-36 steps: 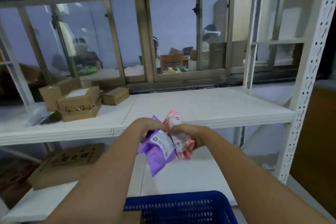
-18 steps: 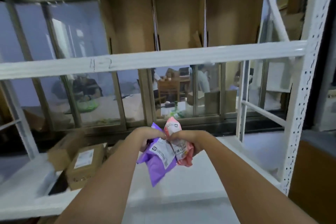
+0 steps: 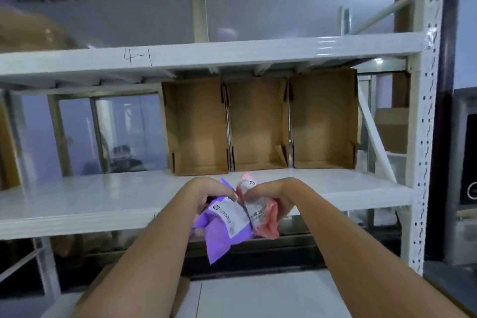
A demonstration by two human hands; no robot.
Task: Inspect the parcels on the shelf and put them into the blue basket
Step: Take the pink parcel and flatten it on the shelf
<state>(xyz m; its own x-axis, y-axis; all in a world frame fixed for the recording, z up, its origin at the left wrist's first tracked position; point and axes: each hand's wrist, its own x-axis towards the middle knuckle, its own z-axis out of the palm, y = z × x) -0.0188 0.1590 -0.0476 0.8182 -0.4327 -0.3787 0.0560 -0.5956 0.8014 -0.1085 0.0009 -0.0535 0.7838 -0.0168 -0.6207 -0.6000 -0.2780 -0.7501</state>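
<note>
- Your view is tilting up vs. a sec ago: the blue basket is dropping out of sight, and the shelf marked "4-1" (image 3: 136, 57) w/ three empty cardboard boxes (image 3: 259, 124) is now filling the frame.
- Your hands are not changing: left hand (image 3: 206, 192) is gripping the purple parcel (image 3: 222, 230), right hand (image 3: 268, 195) is gripping the pink parcel (image 3: 263, 214), both held together in the air, in front of the shelf edge.
- For the task: you are probably still inspecting; neither parcel is going to the basket yet.
- Purple parcel's long axis is running top to bottom, free corner pointing down, label facing you. Pink one is hanging about the same way.
</note>
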